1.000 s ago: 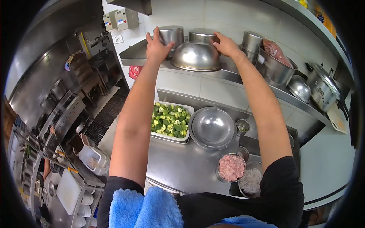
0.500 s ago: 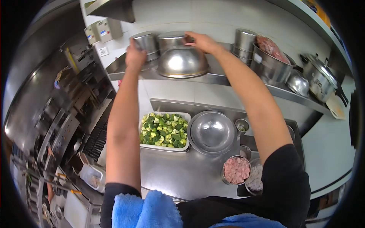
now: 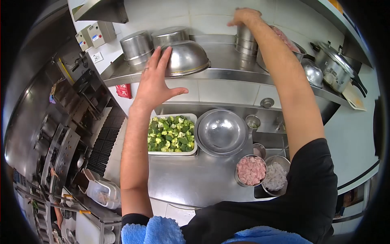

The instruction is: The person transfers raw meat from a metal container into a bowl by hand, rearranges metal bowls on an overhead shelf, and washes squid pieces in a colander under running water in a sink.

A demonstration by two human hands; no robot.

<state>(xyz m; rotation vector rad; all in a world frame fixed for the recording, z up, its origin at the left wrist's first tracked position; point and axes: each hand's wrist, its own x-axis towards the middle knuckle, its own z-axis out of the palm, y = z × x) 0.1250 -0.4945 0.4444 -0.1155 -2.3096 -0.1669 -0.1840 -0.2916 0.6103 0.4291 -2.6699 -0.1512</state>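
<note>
Up on the steel shelf [image 3: 221, 55], left of the middle, find an upturned bowl [image 3: 189, 59], dome up and mouth down, close to the front edge. Being round, shows no long axis and faces only downward by its rim. Hold the left hand [image 3: 152, 83] in front of its near left side, spread, with two long fingers pointing up and away from the body and the thumb out to the right, lower than the rim. Cannot be sure of contact between fingertips and metal.

Just behind the bowl, see a left pot [image 3: 136, 45] and a right pot [image 3: 170, 35] side by side, both flat end up and upright.

Farther right, well apart from the bowl, reach with the right hand [image 3: 247, 17] to the top of a stack of tins [image 3: 246, 42], fingers toward the left. Cannot tell, through blur, whether pressed together, spread or pinching the top. See the stack upright, long axis vertical.

Below, on the counter [image 3: 191, 179], see broccoli [image 3: 172, 133], a wide bowl [image 3: 222, 132] and pink chopped meat [image 3: 251, 171].
</note>
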